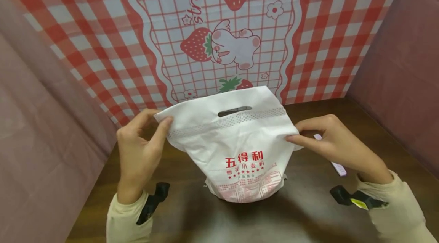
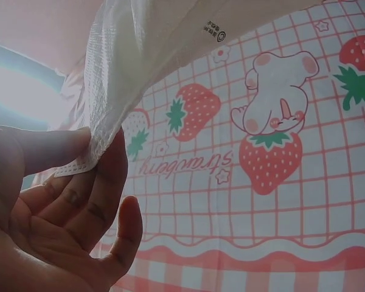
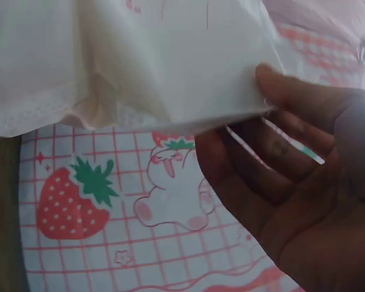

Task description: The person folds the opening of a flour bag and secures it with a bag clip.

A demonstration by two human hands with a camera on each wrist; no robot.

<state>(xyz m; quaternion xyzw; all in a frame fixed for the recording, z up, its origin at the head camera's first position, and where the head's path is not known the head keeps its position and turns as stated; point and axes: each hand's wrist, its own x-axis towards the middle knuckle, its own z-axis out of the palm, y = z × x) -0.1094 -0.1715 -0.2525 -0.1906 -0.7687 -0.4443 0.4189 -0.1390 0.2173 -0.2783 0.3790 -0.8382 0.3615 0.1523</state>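
Observation:
A white bag [image 1: 205, 140] with red lettering and a slot handle near its top edge stands upright on the dark wooden table. My left hand [image 1: 140, 151] pinches its upper left corner between thumb and fingers. At the right side of the bag, below the dotted band, my right hand [image 1: 332, 144] pinches the edge the same way. The left wrist view shows the bag's thin material [image 2: 128, 67] between thumb and forefinger. In the right wrist view, the bag's edge [image 3: 225, 91] lies between the right thumb and fingers. What the bag holds is hidden.
A slim lilac object [image 1: 338, 168] lies on the table [image 1: 240, 224], partly hidden behind my right hand. A red-checked strawberry cloth [image 1: 236, 48] hangs behind the bag. Pink cloth walls [image 1: 41, 121] stand at both sides.

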